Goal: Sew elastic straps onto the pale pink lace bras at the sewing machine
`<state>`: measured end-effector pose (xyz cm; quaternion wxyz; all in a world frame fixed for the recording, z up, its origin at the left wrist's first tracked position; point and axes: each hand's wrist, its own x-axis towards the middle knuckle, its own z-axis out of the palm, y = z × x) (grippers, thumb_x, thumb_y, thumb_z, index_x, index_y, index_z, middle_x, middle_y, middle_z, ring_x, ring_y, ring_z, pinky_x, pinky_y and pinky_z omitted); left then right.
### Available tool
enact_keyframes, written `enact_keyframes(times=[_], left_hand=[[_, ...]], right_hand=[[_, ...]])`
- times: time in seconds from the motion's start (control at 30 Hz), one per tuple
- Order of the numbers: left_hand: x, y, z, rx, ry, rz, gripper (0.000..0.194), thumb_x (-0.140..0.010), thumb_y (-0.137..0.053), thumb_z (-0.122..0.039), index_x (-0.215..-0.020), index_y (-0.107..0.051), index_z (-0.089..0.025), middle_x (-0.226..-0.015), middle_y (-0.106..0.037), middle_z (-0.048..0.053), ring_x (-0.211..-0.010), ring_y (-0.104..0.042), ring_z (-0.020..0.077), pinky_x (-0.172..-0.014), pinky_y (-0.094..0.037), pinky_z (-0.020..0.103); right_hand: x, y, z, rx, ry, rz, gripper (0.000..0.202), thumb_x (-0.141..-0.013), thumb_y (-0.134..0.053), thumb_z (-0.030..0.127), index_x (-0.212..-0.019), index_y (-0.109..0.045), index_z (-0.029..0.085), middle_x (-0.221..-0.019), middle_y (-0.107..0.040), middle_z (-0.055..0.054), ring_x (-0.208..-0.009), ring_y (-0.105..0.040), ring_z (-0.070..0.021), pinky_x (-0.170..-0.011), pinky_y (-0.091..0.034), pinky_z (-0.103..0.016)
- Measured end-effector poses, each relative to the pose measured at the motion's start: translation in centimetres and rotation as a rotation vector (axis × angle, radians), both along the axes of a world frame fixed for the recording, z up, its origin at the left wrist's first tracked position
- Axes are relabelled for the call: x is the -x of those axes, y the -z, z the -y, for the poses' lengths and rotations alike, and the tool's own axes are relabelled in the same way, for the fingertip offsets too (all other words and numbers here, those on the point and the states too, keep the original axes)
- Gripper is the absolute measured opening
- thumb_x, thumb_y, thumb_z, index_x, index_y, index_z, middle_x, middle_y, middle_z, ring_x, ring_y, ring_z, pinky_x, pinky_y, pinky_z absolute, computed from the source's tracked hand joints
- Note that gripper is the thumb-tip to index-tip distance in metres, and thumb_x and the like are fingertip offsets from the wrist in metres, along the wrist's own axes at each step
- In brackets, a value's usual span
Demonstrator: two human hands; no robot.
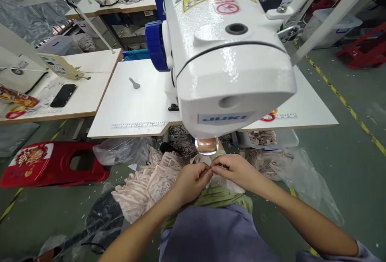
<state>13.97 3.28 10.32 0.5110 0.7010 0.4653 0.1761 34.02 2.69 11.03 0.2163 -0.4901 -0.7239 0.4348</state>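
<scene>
Just below the head of a white sewing machine (235,69), my two hands meet at their fingertips. My left hand (194,179) pinches the edge of a pale garment piece (230,183). Thumb and fingers of my right hand (232,169) are closed on the same piece, touching the left fingertips. The exact bit between the fingers is hidden. A green cloth (217,197) lies over my lap under the hands. To the left of my left hand hangs a heap of pale pink lace garments (150,183). A round metal-rimmed part (207,145) sits right above the hands.
The white table (135,105) carries a small grey tool (134,83) and red-handled scissors (268,117). A red stool (57,163) stands at left. On the right are a clear bin (286,138) and a plastic bag (304,181). A phone (63,95) lies on the neighbouring table.
</scene>
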Motion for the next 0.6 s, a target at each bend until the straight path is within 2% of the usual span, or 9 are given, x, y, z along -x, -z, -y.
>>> enact_keyframes(times=[0.07,0.13,0.17,0.2,0.27,0.33,0.37,0.47,0.6], left_hand=[[0.4,0.6,-0.1,-0.073,-0.092,-0.028,0.018,-0.083,-0.059,-0.034,-0.073,-0.064,-0.020,-0.069,-0.062,0.003,-0.070,-0.057,0.0204,-0.065,-0.044,0.029],[0.7,1.5,0.3,-0.155,-0.282,-0.008,0.019,-0.081,-0.063,-0.038,-0.084,-0.068,-0.020,-0.091,-0.066,0.010,-0.092,-0.060,0.0267,-0.082,-0.048,0.037],[0.7,2.0,0.7,-0.112,-0.331,0.052,0.022,-0.081,-0.065,-0.041,-0.088,-0.069,-0.020,-0.097,-0.066,0.011,-0.100,-0.059,0.0283,-0.087,-0.048,0.040],[0.5,2.6,1.1,0.003,-0.322,0.146,0.027,-0.080,-0.068,-0.045,-0.091,-0.070,-0.020,-0.100,-0.066,0.011,-0.102,-0.059,0.0289,-0.088,-0.049,0.042],[-0.5,3.8,2.2,0.346,-0.153,0.364,0.037,-0.075,-0.073,-0.054,-0.092,-0.071,-0.021,-0.096,-0.068,0.009,-0.097,-0.063,0.0283,-0.084,-0.053,0.043],[-2.1,4.9,2.9,0.599,-0.044,0.538,0.051,-0.069,-0.073,-0.067,-0.094,-0.072,-0.022,-0.093,-0.070,0.009,-0.093,-0.066,0.0284,-0.081,-0.055,0.045],[-2.9,5.2,3.1,0.632,-0.066,0.583,0.060,-0.069,-0.067,-0.075,-0.096,-0.072,-0.021,-0.095,-0.071,0.010,-0.094,-0.067,0.0288,-0.083,-0.055,0.046],[-4.6,5.5,3.2,0.608,-0.291,0.672,0.077,-0.070,-0.055,-0.085,-0.107,-0.069,-0.019,-0.104,-0.071,0.013,-0.101,-0.067,0.0293,-0.090,-0.053,0.046],[-5.3,4.7,3.3,0.453,-0.594,0.552,0.060,-0.081,-0.059,-0.069,-0.116,-0.065,-0.021,-0.103,-0.072,0.010,-0.104,-0.067,0.0287,-0.089,-0.054,0.042]], right_hand=[[-0.7,0.9,-0.3,-0.016,0.026,0.024,0.028,-0.090,-0.048,0.036,-0.072,-0.064,0.021,-0.066,-0.063,-0.002,-0.062,-0.054,-0.0163,-0.057,-0.035,-0.027],[-1.1,2.2,-0.4,0.048,0.192,-0.040,0.022,-0.086,-0.048,0.035,-0.073,-0.059,0.021,-0.065,-0.060,-0.001,-0.061,-0.053,-0.0164,-0.057,-0.036,-0.027],[-1.2,2.8,-0.4,0.090,0.314,-0.102,0.022,-0.086,-0.047,0.037,-0.074,-0.056,0.021,-0.065,-0.058,0.000,-0.060,-0.052,-0.0162,-0.056,-0.038,-0.026],[-1.0,3.3,-0.2,0.122,0.433,-0.168,0.023,-0.087,-0.046,0.039,-0.075,-0.054,0.021,-0.066,-0.057,0.000,-0.060,-0.051,-0.0160,-0.055,-0.039,-0.026],[-0.1,4.0,0.3,0.115,0.613,-0.265,0.025,-0.089,-0.043,0.043,-0.078,-0.051,0.022,-0.068,-0.056,0.000,-0.061,-0.052,-0.0163,-0.055,-0.043,-0.027],[1.5,4.2,1.1,0.021,0.691,-0.271,0.023,-0.091,-0.043,0.042,-0.082,-0.051,0.022,-0.072,-0.058,-0.001,-0.065,-0.055,-0.0174,-0.058,-0.047,-0.028],[2.3,4.3,1.4,-0.031,0.701,-0.256,0.021,-0.092,-0.042,0.040,-0.085,-0.051,0.022,-0.074,-0.060,-0.002,-0.067,-0.057,-0.0179,-0.061,-0.048,-0.029],[4.5,4.8,2.4,-0.150,0.695,-0.222,0.017,-0.095,-0.041,0.036,-0.091,-0.050,0.022,-0.078,-0.062,-0.004,-0.068,-0.060,-0.0188,-0.061,-0.050,-0.030],[5.7,6.0,3.5,-0.221,0.721,-0.162,0.018,-0.096,-0.041,0.036,-0.092,-0.051,0.022,-0.079,-0.064,-0.006,-0.069,-0.061,-0.0200,-0.060,-0.049,-0.031]])
